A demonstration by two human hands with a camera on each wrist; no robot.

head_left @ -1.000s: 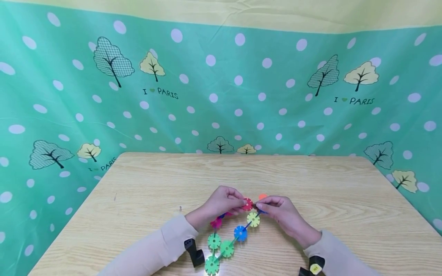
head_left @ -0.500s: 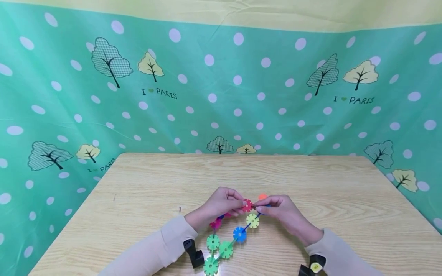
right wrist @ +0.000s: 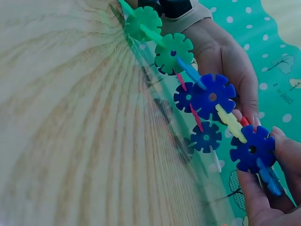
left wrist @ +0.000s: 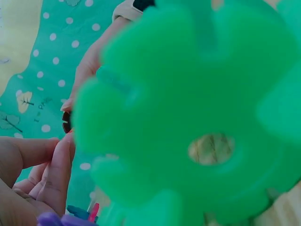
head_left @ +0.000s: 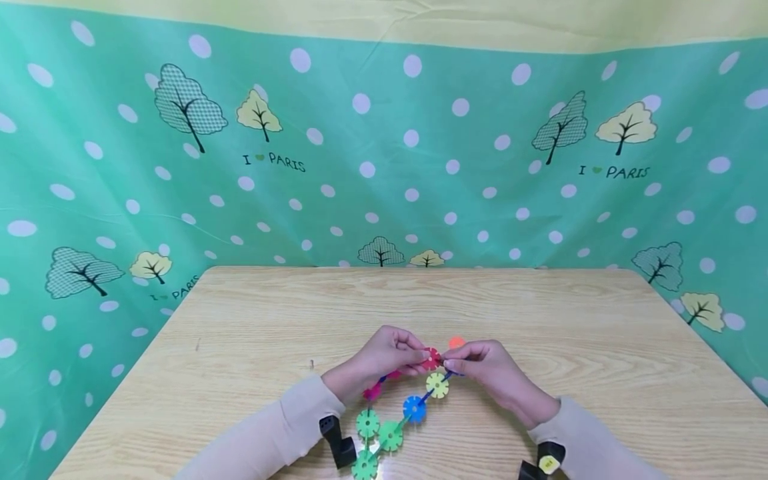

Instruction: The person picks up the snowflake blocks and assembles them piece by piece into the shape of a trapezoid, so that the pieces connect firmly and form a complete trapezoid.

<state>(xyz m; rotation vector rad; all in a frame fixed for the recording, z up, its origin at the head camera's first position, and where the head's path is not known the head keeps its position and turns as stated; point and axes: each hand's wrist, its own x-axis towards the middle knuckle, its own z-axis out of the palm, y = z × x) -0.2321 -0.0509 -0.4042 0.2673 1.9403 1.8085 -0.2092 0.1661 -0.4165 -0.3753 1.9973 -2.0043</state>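
Above the table, a looped chain of slotted plastic discs hangs between my hands. My left hand point(head_left: 390, 351) pinches a red disc point(head_left: 431, 360) between thumb and fingers. Close by on the right, my right hand point(head_left: 495, 375) holds the chain's other side; its fingers grip a dark blue disc point(right wrist: 252, 149) in the right wrist view. A small dark brown disc point(left wrist: 66, 122) shows at the fingertips in the left wrist view. Below run a yellow disc point(head_left: 437, 385), a blue disc point(head_left: 414, 409) and green discs point(head_left: 391, 437). A magenta disc point(head_left: 372, 391) sits under the left wrist.
An orange disc point(head_left: 457, 343) shows just behind the right fingers. The wooden table point(head_left: 270, 313) reaches back to a green dotted curtain point(head_left: 336, 133). One green disc point(left wrist: 164, 103) fills most of the left wrist view. A tiny mark point(head_left: 311, 364) lies left of the hands.
The chain's lower part has drifted slightly left and down. Both hands keep nearly the same place and hold, with the right fingers shifting slightly at the red disc's edge.
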